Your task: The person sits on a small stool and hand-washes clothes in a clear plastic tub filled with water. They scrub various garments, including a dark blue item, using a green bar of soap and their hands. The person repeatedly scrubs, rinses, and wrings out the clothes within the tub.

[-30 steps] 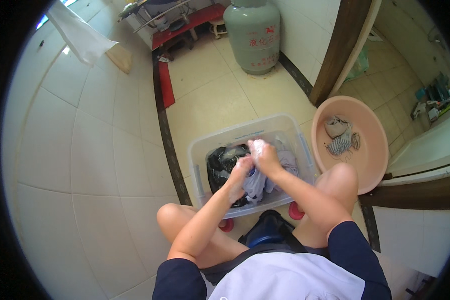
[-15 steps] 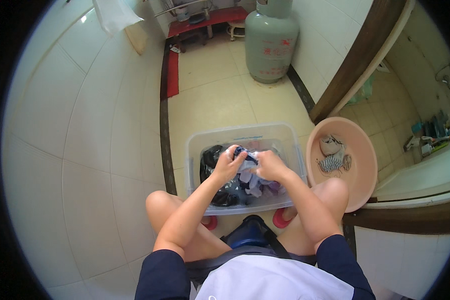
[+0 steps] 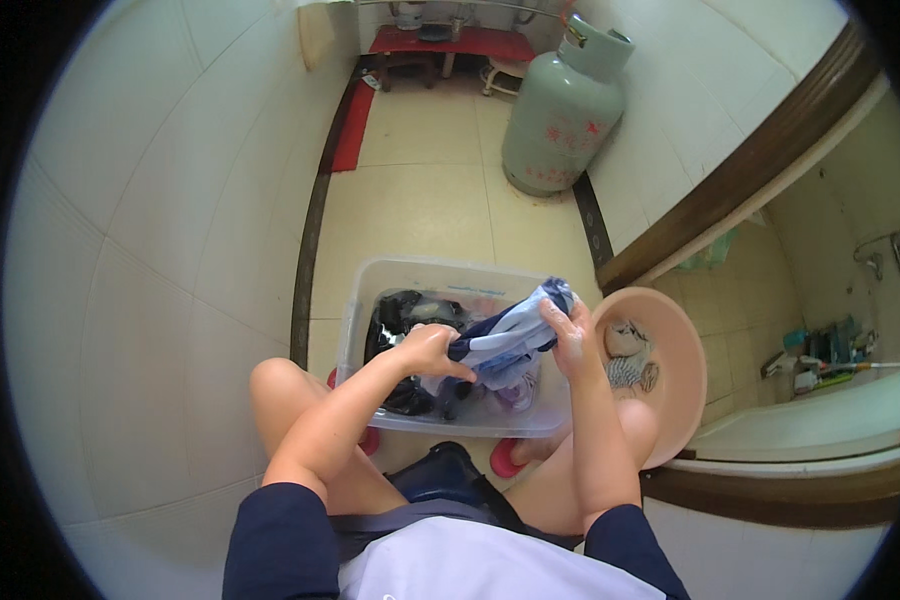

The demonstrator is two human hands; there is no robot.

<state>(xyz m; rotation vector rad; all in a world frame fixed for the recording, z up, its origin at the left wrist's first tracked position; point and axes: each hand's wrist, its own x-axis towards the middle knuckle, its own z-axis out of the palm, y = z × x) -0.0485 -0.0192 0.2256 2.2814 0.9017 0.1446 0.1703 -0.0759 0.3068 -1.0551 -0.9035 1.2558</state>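
Head view shows both hands gripping one blue-and-white cloth [image 3: 505, 335] above a clear tub [image 3: 370, 300] on the floor, so drips fall back inside. Left hand [image 3: 428, 350] is closed on its near end, right hand [image 3: 570, 335] on the far end, keeping it taut between them. Dark clothes [image 3: 402, 312] lie in the tub's left half; a pink basin [image 3: 682, 345] sits just right.

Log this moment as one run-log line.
left hand: grips blue-and-white garment | right hand: grips same garment | garment: held above clear plastic tub of laundry | pink basin: right of tub
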